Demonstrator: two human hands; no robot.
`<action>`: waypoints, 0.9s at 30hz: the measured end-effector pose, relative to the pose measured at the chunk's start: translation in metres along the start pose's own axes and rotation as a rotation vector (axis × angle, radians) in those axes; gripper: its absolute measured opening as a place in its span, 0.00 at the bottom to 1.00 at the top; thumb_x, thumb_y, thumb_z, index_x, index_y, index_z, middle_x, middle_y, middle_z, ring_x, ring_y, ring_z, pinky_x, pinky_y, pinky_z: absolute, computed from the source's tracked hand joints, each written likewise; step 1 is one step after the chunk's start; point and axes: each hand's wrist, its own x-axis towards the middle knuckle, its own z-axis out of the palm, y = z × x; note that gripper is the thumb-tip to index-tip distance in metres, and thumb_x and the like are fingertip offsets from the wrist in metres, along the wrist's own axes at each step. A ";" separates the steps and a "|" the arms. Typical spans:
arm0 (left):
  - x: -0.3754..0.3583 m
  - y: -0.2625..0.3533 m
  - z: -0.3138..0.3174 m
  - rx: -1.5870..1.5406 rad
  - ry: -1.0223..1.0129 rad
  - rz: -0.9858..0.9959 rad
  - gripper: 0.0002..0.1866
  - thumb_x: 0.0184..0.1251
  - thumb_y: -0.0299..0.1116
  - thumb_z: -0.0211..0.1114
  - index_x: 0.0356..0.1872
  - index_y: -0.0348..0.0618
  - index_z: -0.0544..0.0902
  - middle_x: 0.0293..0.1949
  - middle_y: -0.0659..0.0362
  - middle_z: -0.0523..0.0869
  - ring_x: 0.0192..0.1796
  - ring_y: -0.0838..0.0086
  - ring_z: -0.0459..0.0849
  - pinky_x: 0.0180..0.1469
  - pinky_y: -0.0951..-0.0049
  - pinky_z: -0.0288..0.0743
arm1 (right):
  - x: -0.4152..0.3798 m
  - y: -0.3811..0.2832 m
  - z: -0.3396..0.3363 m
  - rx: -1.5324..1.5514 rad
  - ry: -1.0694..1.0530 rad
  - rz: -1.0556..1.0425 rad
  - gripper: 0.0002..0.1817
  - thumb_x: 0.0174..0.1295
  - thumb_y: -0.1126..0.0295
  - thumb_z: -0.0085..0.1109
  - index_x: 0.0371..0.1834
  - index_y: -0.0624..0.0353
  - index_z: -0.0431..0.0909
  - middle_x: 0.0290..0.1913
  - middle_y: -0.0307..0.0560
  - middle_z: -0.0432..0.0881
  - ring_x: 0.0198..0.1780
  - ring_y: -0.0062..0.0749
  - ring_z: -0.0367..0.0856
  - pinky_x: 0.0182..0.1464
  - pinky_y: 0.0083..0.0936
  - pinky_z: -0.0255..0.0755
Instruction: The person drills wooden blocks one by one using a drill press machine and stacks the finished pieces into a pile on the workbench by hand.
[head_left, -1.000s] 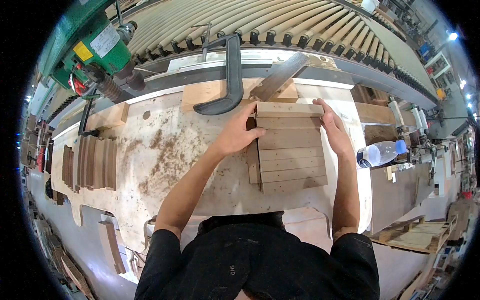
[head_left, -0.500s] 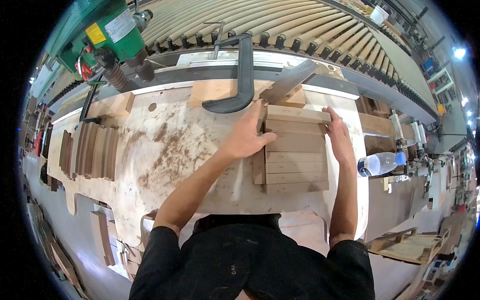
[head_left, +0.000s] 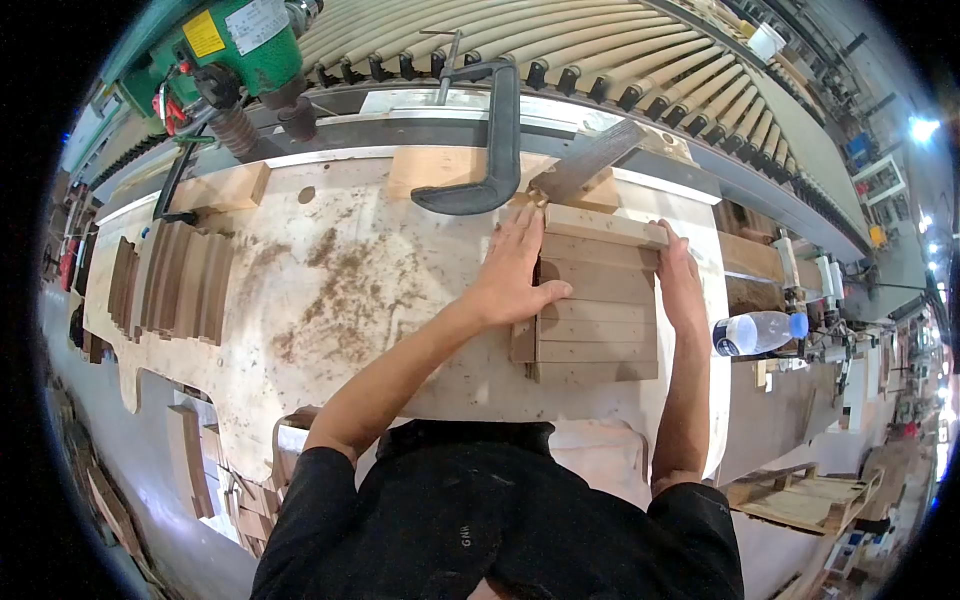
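In the head view, the wood strips lie side by side in a neat row on the white table, in front of the person and a bit to the right. The person has one hand at each side of the row.

The left hand is at the left side. Its fingers are out straight and close together, pointing away from the person, and its thumb sticks out over the top of the strips. It is not closed in a fist.

The right hand is at the right side, near the far corner. Its fingers are not clenched. They point away from the person, with the tips by the end of the far strip. I cannot tell how hard the hands push.

Just past the row is a flat gray piece, set at a slant. A big black clamp is to the left of it, over a pale wood board.

Brown dust is spread on the table left of the left hand. Farther left is a bunch of brown wood pieces. A clear bottle with a blue cap lies on its side, right of the right hand.
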 end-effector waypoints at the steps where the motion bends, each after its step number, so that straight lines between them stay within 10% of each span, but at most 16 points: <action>1: 0.000 0.002 -0.002 0.015 -0.011 0.002 0.59 0.58 0.56 0.70 0.78 0.31 0.45 0.79 0.36 0.47 0.81 0.44 0.44 0.81 0.52 0.39 | -0.001 -0.001 0.001 -0.006 0.001 0.000 0.45 0.76 0.33 0.26 0.76 0.63 0.62 0.70 0.51 0.71 0.63 0.35 0.71 0.63 0.29 0.64; 10: 0.000 0.009 -0.004 0.052 -0.028 0.001 0.57 0.59 0.55 0.69 0.76 0.25 0.47 0.79 0.35 0.46 0.81 0.43 0.45 0.81 0.52 0.40 | -0.003 -0.002 0.003 0.000 -0.008 0.046 0.40 0.79 0.39 0.19 0.77 0.59 0.62 0.69 0.51 0.73 0.63 0.34 0.72 0.64 0.30 0.67; 17: 0.001 0.013 -0.001 0.082 -0.086 -0.060 0.55 0.61 0.54 0.67 0.76 0.24 0.49 0.78 0.33 0.49 0.80 0.41 0.46 0.81 0.52 0.41 | -0.004 0.035 -0.014 -0.313 0.054 -0.043 0.27 0.80 0.55 0.34 0.76 0.57 0.63 0.60 0.46 0.77 0.55 0.32 0.74 0.59 0.32 0.69; 19: -0.007 0.005 0.000 0.039 -0.003 -0.013 0.53 0.62 0.55 0.66 0.75 0.25 0.52 0.77 0.31 0.51 0.79 0.39 0.48 0.80 0.51 0.42 | 0.001 0.051 -0.019 -0.149 0.014 0.009 0.26 0.79 0.61 0.39 0.77 0.55 0.61 0.61 0.45 0.76 0.54 0.34 0.74 0.58 0.35 0.70; 21: -0.021 0.001 -0.012 0.028 0.203 0.008 0.47 0.62 0.53 0.67 0.73 0.27 0.60 0.74 0.31 0.60 0.77 0.40 0.56 0.78 0.50 0.49 | 0.012 0.057 -0.024 0.170 0.091 0.067 0.32 0.80 0.50 0.34 0.80 0.56 0.54 0.77 0.51 0.60 0.76 0.41 0.62 0.73 0.43 0.59; 24: -0.061 -0.037 -0.065 -0.066 0.393 -0.034 0.36 0.63 0.47 0.68 0.67 0.34 0.72 0.65 0.37 0.75 0.68 0.45 0.71 0.71 0.52 0.63 | 0.015 0.057 -0.050 0.388 0.088 -0.010 0.40 0.78 0.39 0.29 0.81 0.57 0.51 0.83 0.50 0.48 0.83 0.42 0.45 0.80 0.46 0.40; 27: -0.125 -0.073 -0.138 0.180 0.704 -0.158 0.17 0.64 0.37 0.69 0.52 0.43 0.85 0.48 0.46 0.87 0.52 0.52 0.85 0.58 0.57 0.77 | 0.011 0.037 -0.069 0.253 0.109 -0.116 0.40 0.77 0.39 0.33 0.81 0.58 0.50 0.81 0.53 0.53 0.82 0.42 0.47 0.80 0.47 0.43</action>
